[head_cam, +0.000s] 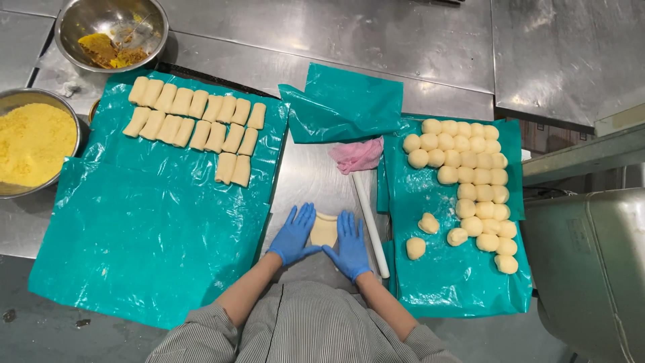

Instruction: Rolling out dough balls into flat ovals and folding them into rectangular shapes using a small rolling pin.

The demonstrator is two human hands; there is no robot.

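while both gloved hands lie flat at lower centre of the frame, left hand (293, 234) and right hand (349, 243) flank a dough piece (324, 230) on the steel table (309, 175), fingers spread, touching its edges. rolling pin (371, 223) just right, dough balls (470, 185) further right.

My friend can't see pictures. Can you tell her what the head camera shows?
Two blue-gloved hands, left and right, press flat on a piece of dough on a steel table. A rolling pin lies just right of them. Dough balls sit on a green sheet at right, and shaped rolls lie on a sheet at left.
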